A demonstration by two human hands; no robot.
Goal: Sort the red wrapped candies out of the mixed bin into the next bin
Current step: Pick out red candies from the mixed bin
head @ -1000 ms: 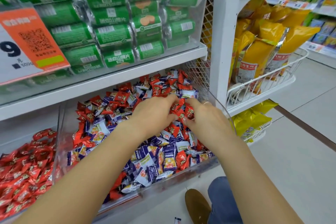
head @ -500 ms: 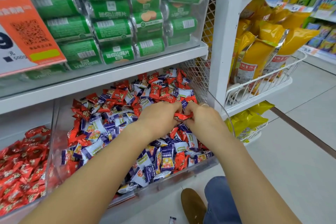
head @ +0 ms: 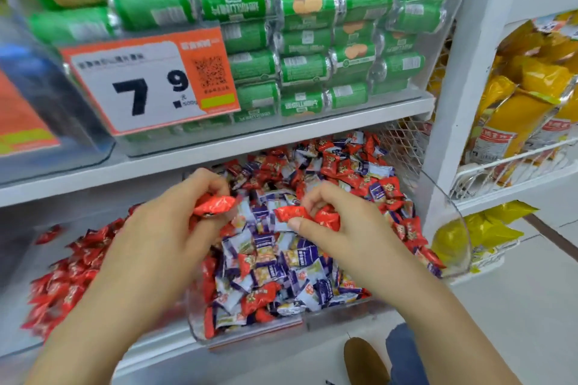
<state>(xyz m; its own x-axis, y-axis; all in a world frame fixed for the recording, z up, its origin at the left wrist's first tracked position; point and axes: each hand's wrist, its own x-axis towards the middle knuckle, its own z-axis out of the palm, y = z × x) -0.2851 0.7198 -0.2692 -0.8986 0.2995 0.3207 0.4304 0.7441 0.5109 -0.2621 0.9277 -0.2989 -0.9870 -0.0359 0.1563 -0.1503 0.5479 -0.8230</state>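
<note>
The red wrapped candy [head: 215, 205] in the left hand [head: 175, 228] lies with its long axis roughly level, pointing right, its grip curled round it above the left edge of the mixed bin [head: 450, 228]. The right hand [head: 341, 228] pinches another red candy [head: 291, 213], long axis also level, over the bin's middle. The next bin [head: 62, 275] of red candies sits to the left on the lower shelf, under green packs [head: 312, 40] and a price card [head: 147, 81]. Half a second ago both hands met at one candy; now they are apart.
</note>
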